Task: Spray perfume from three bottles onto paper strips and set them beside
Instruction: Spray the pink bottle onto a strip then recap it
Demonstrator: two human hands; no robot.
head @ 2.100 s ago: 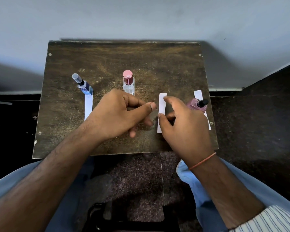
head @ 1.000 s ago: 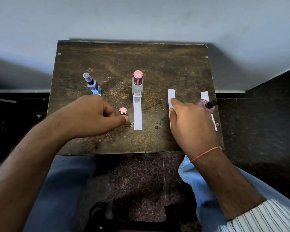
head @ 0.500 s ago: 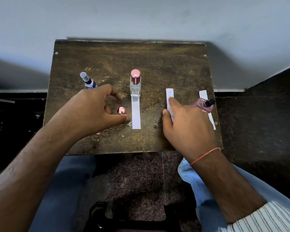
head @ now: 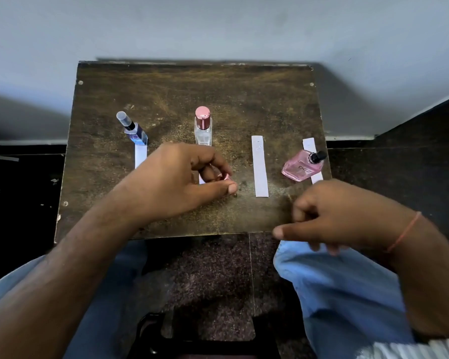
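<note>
- Scuffed dark wood forms the small tabletop (head: 166,94), which is set against a pale wall, with dark flooring to either side of it
- Around the clear pink-capped bottle (head: 203,128), taken as landmark, the blue bottle (head: 135,130) is seen to its left and the pink flat bottle (head: 302,167) well to its right, lying tilted on a paper strip (head: 312,151)
- A loose strip (head: 260,165) is seen between the landmark and the pink flat bottle
- A small pink cap (head: 224,177) is pinched by the left hand (head: 176,182) just in front of the landmark
- Nothing is held by the right hand (head: 332,216), blurred at the near edge with fingers loosely curled
- The cap could be fumbled and rolled off the edge; the landmark might be toppled by a knuckle
</note>
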